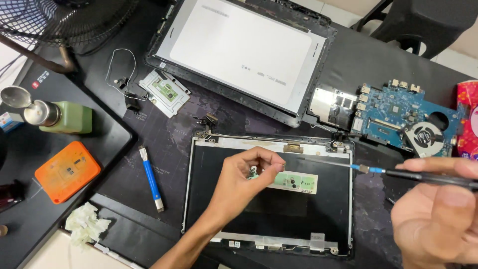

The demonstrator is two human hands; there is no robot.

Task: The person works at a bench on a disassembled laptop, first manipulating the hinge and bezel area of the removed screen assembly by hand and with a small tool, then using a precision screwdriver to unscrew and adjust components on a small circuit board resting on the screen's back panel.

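Left hand (244, 182) reaching in from the lower edge, fingertips (271, 167) pinched on a small pale green circuit board strip with a white label (296, 182), held just over the black inside of an empty laptop lid shell with a silver rim (269, 214). Right hand (438, 219) close to the camera at the lower right, blurred, thumb and fingers closed around a slim black-handled screwdriver with a blue collar (393, 172), its thin shaft pointing left over the lid's upper right, tip near the upper edge of the lid. Lid shell flat on a dark desk (164, 144), metal hinges at its top corners.

Beyond the lid, a detached laptop screen panel, white back upward, in a black bezel (244, 52), lying tilted. Right of it, a blue motherboard with a round black cooling fan (403, 117). Left of the panel, a silver touchpad bracket with a green board (164, 92) and a loop of thin white wire (119, 67) just beside it. Left of the lid, well apart from both hands, a blue-handled metal pry tool (151, 179). Further left, an orange rounded rectangular case (67, 172), a green bottle with a metal pump top (59, 117) on its side, and a crumpled white tissue (85, 224) near the desk's lower edge. At the top left, a black wire fan grille (64, 20).
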